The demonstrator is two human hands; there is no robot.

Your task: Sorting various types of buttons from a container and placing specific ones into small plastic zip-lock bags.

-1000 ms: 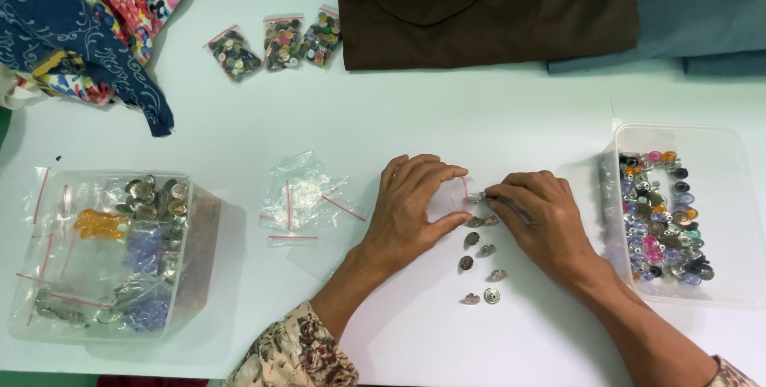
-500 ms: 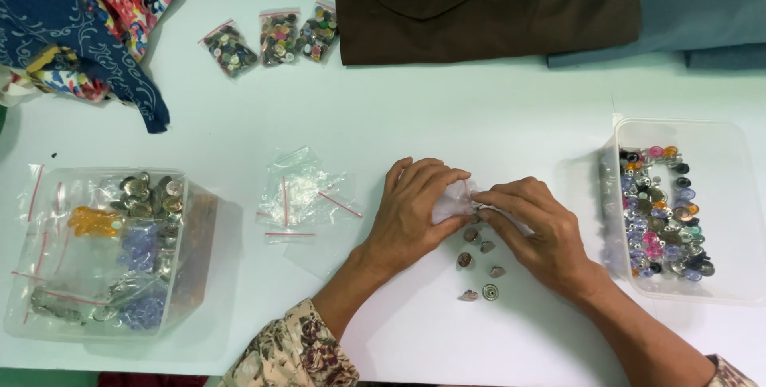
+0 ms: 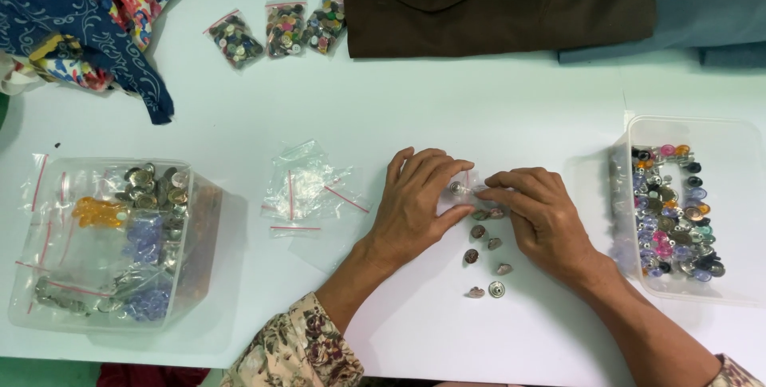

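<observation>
Meanwhile hands [image 3: 479, 203] pinch small clear bag [image 3: 459, 192], button inside.

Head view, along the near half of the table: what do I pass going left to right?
Clear tub of bagged buttons → loose pile of empty zip bags → left hand, holding a small clear bag → right hand, at the same bag → clear tub of coloured buttons.

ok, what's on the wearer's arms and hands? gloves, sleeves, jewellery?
Both hands are bare: no gloves, and no rings or watch in view on the left hand or the right hand. Floral-patterned sleeves in beige and dark red, pushed up toward the elbows, leave both forearms uncovered.
</observation>
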